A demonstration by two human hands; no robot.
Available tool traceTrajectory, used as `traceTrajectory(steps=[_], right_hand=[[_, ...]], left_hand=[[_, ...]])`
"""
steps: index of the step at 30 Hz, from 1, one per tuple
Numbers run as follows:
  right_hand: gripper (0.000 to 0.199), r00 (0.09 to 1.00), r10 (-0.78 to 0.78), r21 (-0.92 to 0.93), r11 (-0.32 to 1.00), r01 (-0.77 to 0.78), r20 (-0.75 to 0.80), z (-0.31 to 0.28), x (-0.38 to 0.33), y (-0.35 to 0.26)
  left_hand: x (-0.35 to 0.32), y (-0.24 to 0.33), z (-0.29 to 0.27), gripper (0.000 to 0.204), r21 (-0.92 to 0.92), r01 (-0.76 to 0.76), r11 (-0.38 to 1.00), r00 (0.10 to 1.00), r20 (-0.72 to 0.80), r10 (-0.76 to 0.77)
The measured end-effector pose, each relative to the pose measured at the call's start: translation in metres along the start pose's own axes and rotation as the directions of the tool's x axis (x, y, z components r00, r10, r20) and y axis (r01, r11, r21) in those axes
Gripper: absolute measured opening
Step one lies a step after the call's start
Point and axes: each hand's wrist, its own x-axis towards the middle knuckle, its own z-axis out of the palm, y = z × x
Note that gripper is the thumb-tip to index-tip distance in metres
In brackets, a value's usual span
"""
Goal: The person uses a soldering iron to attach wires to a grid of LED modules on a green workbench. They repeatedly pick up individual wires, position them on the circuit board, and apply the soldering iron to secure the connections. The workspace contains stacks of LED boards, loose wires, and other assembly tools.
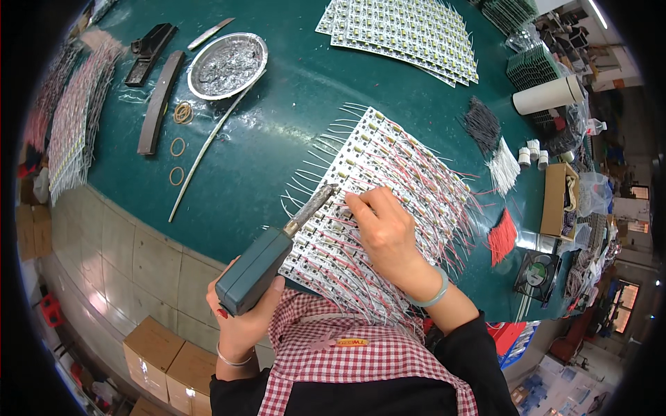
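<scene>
A soldering iron [277,246] touched a panel of small boards [378,208] on the green bench [277,118].

The left hand [243,312] had its fingers wrapped tight around the iron's thick green handle, and the metal tip rested on the panel's near edge. The right hand [385,229] lay on the panel just beside the tip, its fingers pinching something too small to tell. Pink and white wires stuck out of the panel. Further off lay a foil dish [227,66], some rubber bands [182,114], and a second stack of boards [402,31].
</scene>
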Motion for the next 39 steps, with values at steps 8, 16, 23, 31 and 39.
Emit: traceTrajectory(steps=[8,16,23,31,39], right_hand=[[0.035,0.995,0.056,-0.027,0.998,-0.054,0.077,-0.068,-0.008,-0.018],[0.034,0.998,-0.028,0.031,0.999,0.026,0.058,-0.024,-0.008,-0.022],[0.032,1.0,-0.008,-0.005,1.0,0.008,0.029,0.002,-0.012,-0.016],[0.028,1.0,0.018,0.021,1.0,-0.019,0.024,0.002,-0.011,-0.018],[0.026,1.0,0.007,0.024,1.0,-0.007,0.009,0.003,-0.011,-0.016]], left_hand=[[-0.003,-0.002,-0.004,0.025,-0.03,0.029,0.999,0.998,-0.056,-0.031],[-0.004,0.001,-0.007,0.024,-0.034,-0.041,0.999,0.999,-0.007,0.04],[-0.007,-0.011,-0.011,0.024,-0.016,-0.071,0.997,0.997,0.021,0.071],[-0.005,-0.009,-0.01,0.022,0.03,-0.144,0.989,0.988,0.063,0.142],[-0.003,-0.003,-0.006,0.019,0.021,-0.156,0.988,0.986,0.062,0.154]])
